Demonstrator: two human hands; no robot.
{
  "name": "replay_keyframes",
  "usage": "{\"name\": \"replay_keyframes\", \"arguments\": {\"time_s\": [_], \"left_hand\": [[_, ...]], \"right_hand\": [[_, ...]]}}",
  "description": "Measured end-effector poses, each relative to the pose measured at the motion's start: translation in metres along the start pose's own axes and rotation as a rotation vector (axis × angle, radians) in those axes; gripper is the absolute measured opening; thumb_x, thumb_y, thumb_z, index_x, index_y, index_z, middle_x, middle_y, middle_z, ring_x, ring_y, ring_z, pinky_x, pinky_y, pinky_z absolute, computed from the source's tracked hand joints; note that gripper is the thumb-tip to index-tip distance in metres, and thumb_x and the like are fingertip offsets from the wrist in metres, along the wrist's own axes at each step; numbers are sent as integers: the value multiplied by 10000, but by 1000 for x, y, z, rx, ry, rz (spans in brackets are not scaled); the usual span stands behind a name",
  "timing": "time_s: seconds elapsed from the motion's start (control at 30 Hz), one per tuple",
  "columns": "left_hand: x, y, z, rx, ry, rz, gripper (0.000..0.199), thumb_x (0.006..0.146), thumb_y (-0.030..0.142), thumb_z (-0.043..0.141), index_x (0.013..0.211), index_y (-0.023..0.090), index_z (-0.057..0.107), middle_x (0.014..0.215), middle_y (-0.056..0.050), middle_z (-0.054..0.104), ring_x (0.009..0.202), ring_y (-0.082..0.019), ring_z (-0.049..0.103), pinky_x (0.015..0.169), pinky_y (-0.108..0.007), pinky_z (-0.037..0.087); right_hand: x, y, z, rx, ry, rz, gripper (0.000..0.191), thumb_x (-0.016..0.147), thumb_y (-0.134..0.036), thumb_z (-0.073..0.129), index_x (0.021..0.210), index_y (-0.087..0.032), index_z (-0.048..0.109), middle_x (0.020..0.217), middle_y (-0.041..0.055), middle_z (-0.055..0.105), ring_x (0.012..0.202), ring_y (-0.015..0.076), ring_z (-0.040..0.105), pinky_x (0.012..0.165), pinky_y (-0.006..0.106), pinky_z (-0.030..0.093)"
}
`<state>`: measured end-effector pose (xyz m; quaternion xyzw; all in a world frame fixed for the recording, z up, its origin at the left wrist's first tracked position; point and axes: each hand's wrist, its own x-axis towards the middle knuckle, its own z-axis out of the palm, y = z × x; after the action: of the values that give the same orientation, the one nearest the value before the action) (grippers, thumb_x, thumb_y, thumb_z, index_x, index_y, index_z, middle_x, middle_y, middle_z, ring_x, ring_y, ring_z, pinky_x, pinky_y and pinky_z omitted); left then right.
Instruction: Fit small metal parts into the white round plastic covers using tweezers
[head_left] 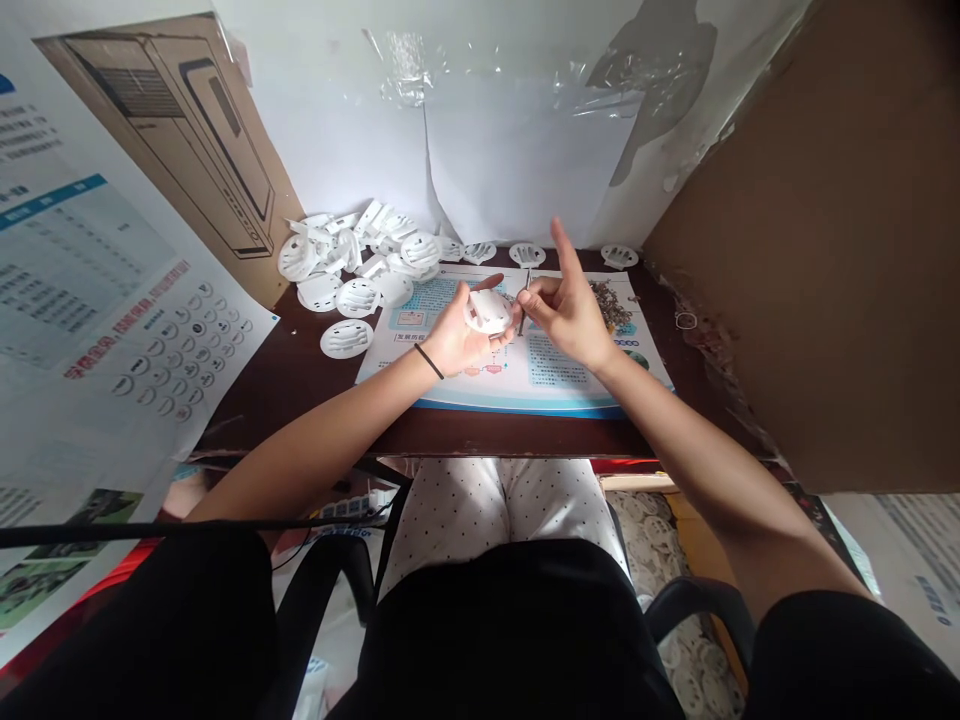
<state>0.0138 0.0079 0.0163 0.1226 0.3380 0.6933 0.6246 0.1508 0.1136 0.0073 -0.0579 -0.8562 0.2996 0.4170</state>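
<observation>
My left hand, with a black band at the wrist, holds a round white plastic piece above the printed sheet. Close on its right is my right hand, thumb and fingers pinched on a thin metal rod while the index finger points up. The rod stands nearly upright beside the white piece; whether they touch is hard to tell. Behind my right hand lies a pile of small metal parts on the printed sheet.
White plastic pieces are heaped at the back left of the dark table. More round pieces stand along the back wall. Cardboard rises on the right, and a printed poster hangs on the left.
</observation>
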Motion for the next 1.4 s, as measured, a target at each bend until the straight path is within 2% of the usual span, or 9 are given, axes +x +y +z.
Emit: {"name": "replay_keyframes", "arguments": {"time_s": [0.13, 0.27, 0.43, 0.6, 0.77, 0.93, 1.07, 1.27, 1.4], "left_hand": [[1, 2, 0, -43, 42, -104, 648, 1048, 584, 196, 1278, 139, 607, 865, -119, 743, 821, -207, 740, 710, -306, 597], [3, 4, -2, -31, 52, -158, 804, 1002, 688, 175, 1280, 66, 603, 854, -161, 739, 816, -232, 746, 650, -287, 598], [2, 3, -2, -51, 42, -164, 568, 1045, 560, 311, 1127, 105, 643, 747, -95, 698, 727, -182, 732, 555, -219, 553], [0, 1, 0, -39, 36, -171, 545, 1048, 527, 297, 1099, 117, 652, 756, -108, 706, 741, -194, 732, 552, -240, 546], [0, 1, 3, -25, 93, -152, 598, 1058, 522, 217, 1108, 107, 645, 717, -106, 706, 662, -193, 721, 562, -264, 574], [0, 0, 3, -33, 101, -114, 558, 1077, 443, 185, 1014, 98, 618, 604, -76, 655, 570, -173, 701, 561, -226, 577], [1, -1, 3, -47, 109, -80, 500, 1082, 375, 210, 1008, 101, 621, 611, -59, 663, 552, -160, 690, 642, -251, 610], [8, -4, -4, -43, 127, -71, 537, 1084, 409, 210, 929, 116, 632, 659, -74, 696, 589, -167, 711, 673, -272, 618], [15, -5, -11, -22, 143, -61, 550, 1077, 411, 226, 850, 125, 637, 667, -83, 696, 593, -177, 711, 669, -289, 611]], "right_hand": [[2, 1, 3, 221, 44, 139, 392, 944, -623, 571, 1117, -271, 570, 720, -8, 645, 516, 134, 569, 471, 306, 506], [1, -3, 10, 273, 134, 163, 417, 980, -672, 435, 1106, -278, 482, 803, 17, 662, 619, 147, 655, 530, 304, 557], [-3, -6, 19, 346, 105, 194, 442, 942, -701, 495, 1019, -267, 450, 963, 58, 691, 761, 143, 710, 650, 294, 617], [-7, -17, 21, 275, 164, 172, 429, 959, -693, 467, 921, -266, 461, 826, 17, 705, 631, 128, 678, 598, 289, 587], [-10, -27, 17, 153, 199, 120, 385, 983, -622, 494, 877, -252, 511, 799, 19, 744, 645, 134, 692, 637, 293, 568], [-10, -26, 17, 163, 172, 53, 354, 983, -578, 531, 885, -238, 555, 812, 5, 744, 676, 121, 710, 632, 257, 571], [-9, -25, 16, 90, 164, 10, 361, 991, -571, 520, 870, -237, 580, 820, 5, 730, 684, 115, 695, 628, 250, 554], [-8, -26, 13, 20, 142, -10, 388, 990, -575, 523, 852, -223, 611, 820, 18, 740, 641, 113, 665, 601, 258, 511], [-7, -26, 10, -25, 86, -25, 427, 991, -587, 513, 845, -211, 654, 815, 24, 749, 664, 121, 667, 642, 271, 508]]}}
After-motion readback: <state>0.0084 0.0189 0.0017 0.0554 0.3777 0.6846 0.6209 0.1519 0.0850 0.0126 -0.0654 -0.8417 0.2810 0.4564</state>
